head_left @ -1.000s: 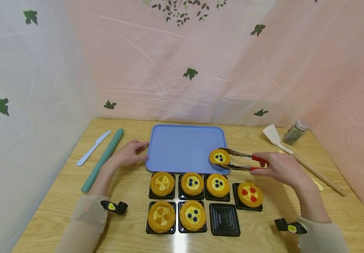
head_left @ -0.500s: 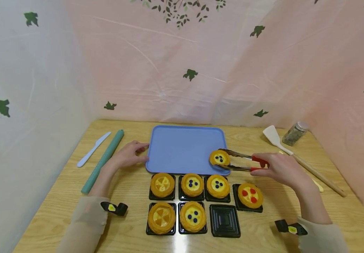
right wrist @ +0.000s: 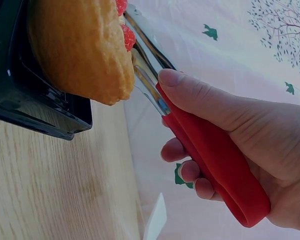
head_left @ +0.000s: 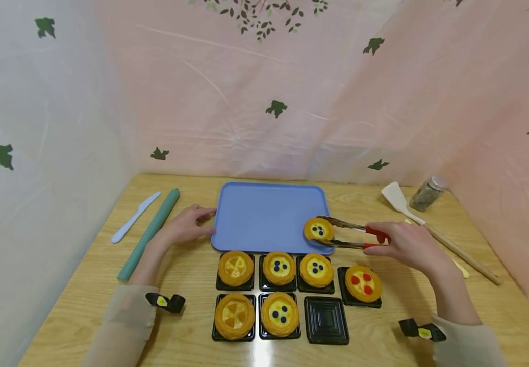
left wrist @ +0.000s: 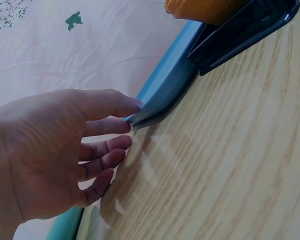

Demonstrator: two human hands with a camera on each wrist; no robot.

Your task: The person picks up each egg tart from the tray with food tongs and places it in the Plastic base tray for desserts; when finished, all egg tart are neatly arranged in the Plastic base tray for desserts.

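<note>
My right hand [head_left: 404, 243] grips red-handled tongs [right wrist: 210, 155], thumb on one handle and fingers wrapped round the other. The tong tips lie on both sides of a blueberry-topped tart [head_left: 318, 229] at the right front corner of the blue tray [head_left: 269, 214]. At the tray's left edge is my left hand [head_left: 191, 223]; its thumb and index fingertips touch the rim, spread apart, and the other fingers are loosely bent, as the left wrist view shows. A strawberry-topped tart [head_left: 363, 283] on a black square holder sits just in front of the right hand.
Several tarts [head_left: 280, 313] on black holders stand in two rows before the tray, beside a bare black holder [head_left: 326, 319]. A green rolling pin [head_left: 151, 232] and pale knife [head_left: 135, 216] lie left. A spatula [head_left: 443, 232] and spice jar [head_left: 428, 193] are right.
</note>
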